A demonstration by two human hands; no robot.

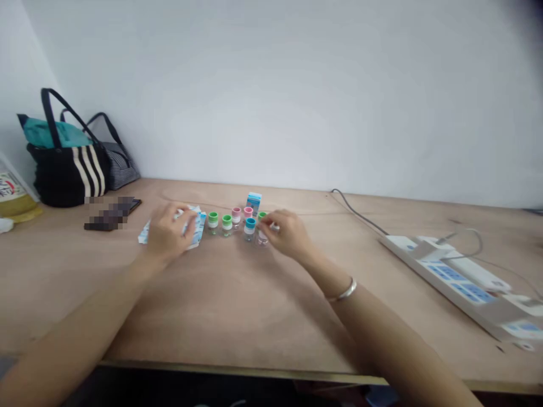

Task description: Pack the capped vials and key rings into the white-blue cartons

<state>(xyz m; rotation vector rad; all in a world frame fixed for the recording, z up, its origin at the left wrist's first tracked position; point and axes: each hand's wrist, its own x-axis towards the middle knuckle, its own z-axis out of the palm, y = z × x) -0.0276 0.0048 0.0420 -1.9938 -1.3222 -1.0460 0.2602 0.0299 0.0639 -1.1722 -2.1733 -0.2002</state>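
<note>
My left hand [167, 234] grips a blue-and-white paper packet [195, 230], which sticks out on both sides of my fingers. To its right stands a group of small clear vials with coloured caps, including a green-capped vial [212, 223], a pink-capped vial [236, 217] and a blue-capped vial [250, 228]. A small blue-and-white carton [253, 203] stands upright behind them. My right hand [286, 234] is at the right end of the group, its fingertips pinching a small white object [275, 227] next to a pale-capped vial [263, 238].
The plywood table [237, 305] meets a white wall behind. At the back left are a black striped tote bag [70, 175], a grey striped bag [121, 164], a pixelated phone [112, 213] and a yellow-labelled bottle [12, 198]. A white power strip [458, 282] with a grey cable lies right.
</note>
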